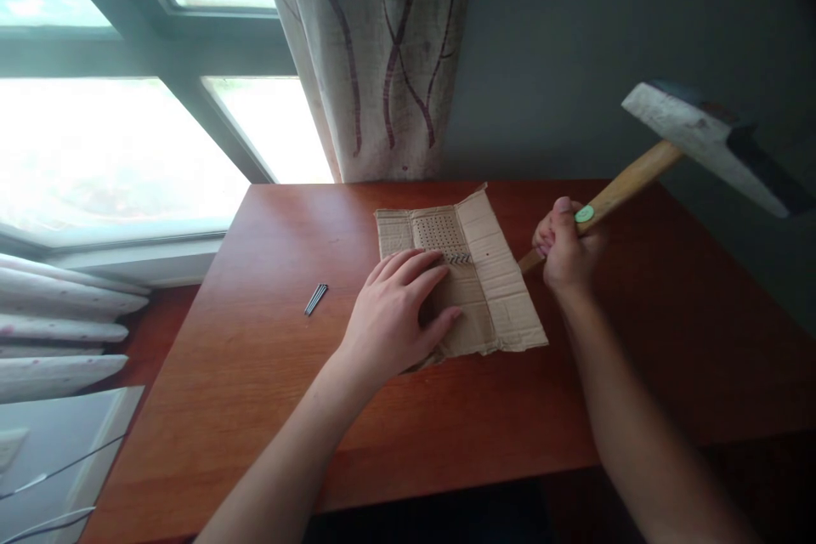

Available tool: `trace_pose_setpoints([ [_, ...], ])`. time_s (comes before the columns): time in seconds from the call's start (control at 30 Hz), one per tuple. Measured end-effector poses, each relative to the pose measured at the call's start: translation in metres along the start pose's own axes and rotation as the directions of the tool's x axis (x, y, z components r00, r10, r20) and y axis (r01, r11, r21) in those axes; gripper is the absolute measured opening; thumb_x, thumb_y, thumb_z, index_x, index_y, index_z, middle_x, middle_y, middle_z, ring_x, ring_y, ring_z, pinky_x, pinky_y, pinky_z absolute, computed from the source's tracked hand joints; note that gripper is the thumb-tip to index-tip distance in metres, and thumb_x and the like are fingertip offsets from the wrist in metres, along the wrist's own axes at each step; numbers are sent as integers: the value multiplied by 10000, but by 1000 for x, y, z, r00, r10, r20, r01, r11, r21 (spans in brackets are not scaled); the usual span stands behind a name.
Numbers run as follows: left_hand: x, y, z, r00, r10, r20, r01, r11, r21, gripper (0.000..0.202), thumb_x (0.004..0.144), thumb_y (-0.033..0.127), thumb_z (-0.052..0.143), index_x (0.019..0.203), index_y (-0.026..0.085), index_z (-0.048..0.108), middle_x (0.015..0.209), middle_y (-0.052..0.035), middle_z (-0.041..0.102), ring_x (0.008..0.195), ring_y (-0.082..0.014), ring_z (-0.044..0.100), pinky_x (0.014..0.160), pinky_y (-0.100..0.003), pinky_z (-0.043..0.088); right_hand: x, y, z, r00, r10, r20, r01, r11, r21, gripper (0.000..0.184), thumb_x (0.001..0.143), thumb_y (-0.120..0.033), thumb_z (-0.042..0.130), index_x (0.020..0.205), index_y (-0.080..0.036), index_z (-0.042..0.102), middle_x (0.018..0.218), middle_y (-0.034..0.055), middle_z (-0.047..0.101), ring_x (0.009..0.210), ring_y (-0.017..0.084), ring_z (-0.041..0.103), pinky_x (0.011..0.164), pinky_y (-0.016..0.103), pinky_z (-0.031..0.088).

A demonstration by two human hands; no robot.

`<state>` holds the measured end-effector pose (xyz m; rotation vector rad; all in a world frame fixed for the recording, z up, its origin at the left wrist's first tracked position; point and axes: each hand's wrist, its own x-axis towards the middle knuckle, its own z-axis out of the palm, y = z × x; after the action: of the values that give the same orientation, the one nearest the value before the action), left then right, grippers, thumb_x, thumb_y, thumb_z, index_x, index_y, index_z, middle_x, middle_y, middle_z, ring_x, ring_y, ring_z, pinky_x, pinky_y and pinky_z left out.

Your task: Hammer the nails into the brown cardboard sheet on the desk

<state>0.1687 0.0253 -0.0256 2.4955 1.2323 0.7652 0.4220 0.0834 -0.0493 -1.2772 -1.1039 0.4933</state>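
My right hand (566, 248) is closed round the wooden handle of a hammer (679, 119), raised above the right side of the table. Its metal head points up and away to the right, slightly blurred. A creased piece of cardboard (501, 272) lies on the table. My left hand (399, 302) rests on it with fingers spread. Just beyond those fingertips is a short row of slanted metal nails (459, 258). A grid of small dark dots (439, 231) covers the cardboard behind them; whether these are holes or nail heads, I cannot tell.
Several loose nails (315, 299) lie together on the reddish-brown wooden table (255, 374), left of the cardboard. Behind the table hang a patterned curtain (382, 59) and a dark wall (561, 59). A window (140, 59) is at left, with cables (57, 472) low in the corner.
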Motion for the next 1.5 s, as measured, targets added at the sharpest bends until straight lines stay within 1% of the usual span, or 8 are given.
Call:
trace_pose_setpoints([
  [0.33, -1, 0, 0, 1000, 6, -1, -6, 1000, -3, 420, 931, 409, 631, 1292, 196, 649, 1424, -90, 624, 1343, -306, 532, 1150, -533, 440, -3, 3, 2, 997, 71, -24, -64, 974, 219, 567, 888, -581, 655, 578, -247, 317, 474, -68, 297, 380, 90, 299, 365, 271, 219],
  [0.67, -1, 0, 1, 1000, 2, 7, -2, 1000, 7, 445, 932, 428, 624, 1297, 174, 651, 1432, -86, 621, 1345, -307, 528, 1157, -521, 438, -3, 9, 3, 998, 44, -35, -32, 955, 295, 589, 864, -584, 692, 570, -233, 322, 455, -83, 300, 355, 65, 293, 335, 234, 218],
  [0.87, -1, -1, 2, 1000, 8, -14, -9, 1000, -28, 419, 928, 406, 639, 1285, 188, 652, 1417, -99, 629, 1334, -314, 541, 1143, -538, 449, -5, 15, 0, 999, -4, 40, -10, 943, 332, 538, 854, -551, 717, 552, -221, 418, 487, -55, 396, 426, 92, 428, 399, 243, 364],
  [0.93, -2, -1, 1, 1000, 6, -25, -8, 999, -53, 411, 927, 398, 644, 1276, 182, 656, 1410, -112, 629, 1323, -312, 553, 1136, -526, 461, -5, 15, -1, 996, 13, 90, -41, 945, 326, 552, 858, -556, 710, 545, -222, 402, 469, -60, 378, 396, 85, 393, 378, 242, 336],
  [1.17, -2, -14, -23, 962, -88, -257, 44, 985, -169, 310, 940, 321, 632, 1228, 219, 681, 1377, -108, 647, 1247, -261, 629, 1065, -428, 523, -7, 14, 1, 997, 15, 78, -39, 947, 320, 626, 866, -580, 691, 511, -225, 316, 419, -72, 295, 335, 64, 293, 319, 240, 184],
  [1.3, -10, -43, -49, 884, -285, -371, 275, 958, -80, 286, 923, 348, 628, 1162, 219, 713, 1214, -73, 729, 1073, -234, 700, 936, -359, 560, -6, 16, 1, 999, 20, 42, -32, 953, 301, 629, 877, -573, 680, 501, -227, 314, 418, -69, 297, 330, 63, 291, 317, 246, 174],
  [1.4, -24, -68, -61, 833, -486, -266, 519, 852, 67, 283, 896, 401, 621, 1074, 215, 738, 1021, -59, 769, 869, -225, 725, 781, -334, 548, -5, 17, 0, 998, 33, 49, -46, 952, 301, 624, 873, -580, 681, 496, -228, 329, 417, -68, 299, 330, 64, 288, 316, 249, 170],
  [1.5, -41, -88, -66, 784, -613, -96, 614, 743, 267, 266, 879, 421, 592, 997, 240, 747, 927, -44, 773, 837, -249, 718, 703, -338, 485, -5, 17, 0, 997, 42, 58, -58, 948, 313, 620, 864, -575, 692, 495, -228, 334, 413, -69, 302, 330, 63, 286, 316, 248, 168],
])
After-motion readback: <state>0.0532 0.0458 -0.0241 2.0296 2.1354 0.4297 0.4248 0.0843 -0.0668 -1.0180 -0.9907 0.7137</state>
